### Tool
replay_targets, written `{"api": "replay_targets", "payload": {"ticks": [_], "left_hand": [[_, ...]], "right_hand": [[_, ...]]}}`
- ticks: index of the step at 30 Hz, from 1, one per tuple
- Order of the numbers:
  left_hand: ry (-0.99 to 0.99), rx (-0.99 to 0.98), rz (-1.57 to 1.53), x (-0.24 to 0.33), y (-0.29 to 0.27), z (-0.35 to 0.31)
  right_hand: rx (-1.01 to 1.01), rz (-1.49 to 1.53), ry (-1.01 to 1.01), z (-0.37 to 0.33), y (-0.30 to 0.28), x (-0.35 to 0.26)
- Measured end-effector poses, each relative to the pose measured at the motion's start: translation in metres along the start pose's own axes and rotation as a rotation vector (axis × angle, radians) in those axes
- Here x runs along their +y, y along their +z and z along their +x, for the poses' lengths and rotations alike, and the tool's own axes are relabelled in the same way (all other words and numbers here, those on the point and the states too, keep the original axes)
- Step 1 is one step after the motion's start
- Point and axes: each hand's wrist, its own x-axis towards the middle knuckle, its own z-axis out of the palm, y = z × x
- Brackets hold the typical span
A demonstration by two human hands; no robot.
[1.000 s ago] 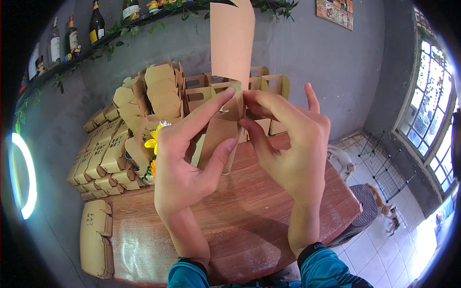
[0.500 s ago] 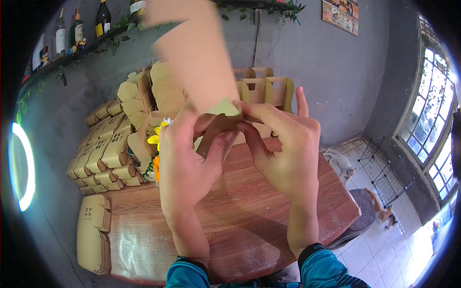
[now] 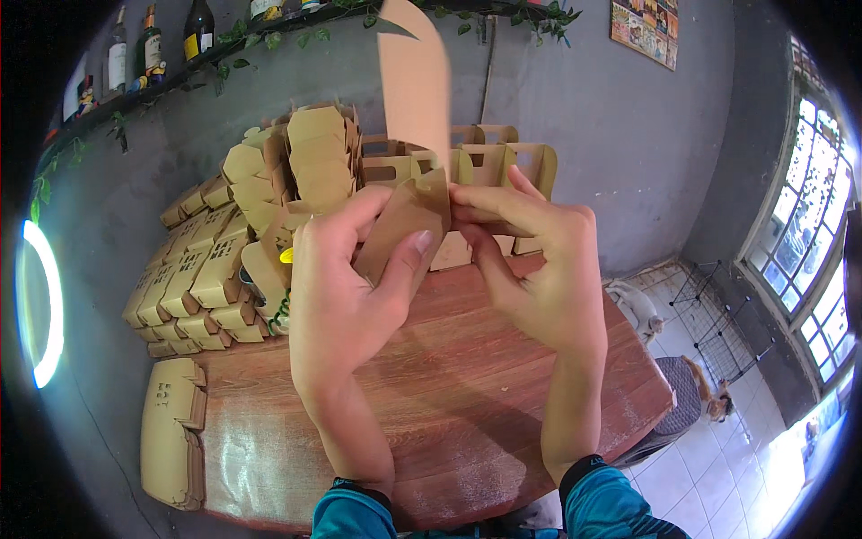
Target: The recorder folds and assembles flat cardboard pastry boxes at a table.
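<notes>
Worktop: one, reddish wood grain.
Stacked boxes: brown, at its far left.
Carriers: brown, handle holes cut, rowed beyond the hands.
Flat cartons: piled at the worktop's left edge.
Folded carton: one, brown, held up above the worktop between both hands; tall flap upright above it.
Left hand: holding the folded carton, thumb on its near face.
Right hand: narrow, fingertips at the carton's right edge; whether pinching, cannot tell.
Handling, as judged: light left thumb, even right-hand pressure along the edge, tall flap unbent.
Edges, room: carriers crowd the far side; more room nearer, towards the worktop's right corner.
</notes>
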Motion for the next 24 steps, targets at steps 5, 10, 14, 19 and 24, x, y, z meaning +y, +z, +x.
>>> {"api": "replay_targets", "payload": {"ticks": [5, 10, 14, 19, 24], "left_hand": [[0.07, 0.003, -0.172, -0.004, -0.002, 0.001], [0.088, -0.012, -0.152, -0.002, -0.005, -0.002], [0.121, -0.041, -0.08, -0.001, -0.004, -0.001], [0.163, -0.024, -0.033, 0.007, -0.008, -0.006], [0.323, 0.023, 0.18, 0.012, -0.007, -0.005]], "right_hand": [[-0.067, 0.011, 0.046, -0.002, -0.001, -0.001], [-0.061, 0.027, 0.068, -0.001, -0.003, -0.001], [-0.034, -0.031, 0.034, -0.003, -0.004, 0.002], [-0.021, -0.045, 0.035, -0.003, -0.006, -0.01], [0.055, -0.14, 0.061, -0.005, -0.004, -0.023]]}}
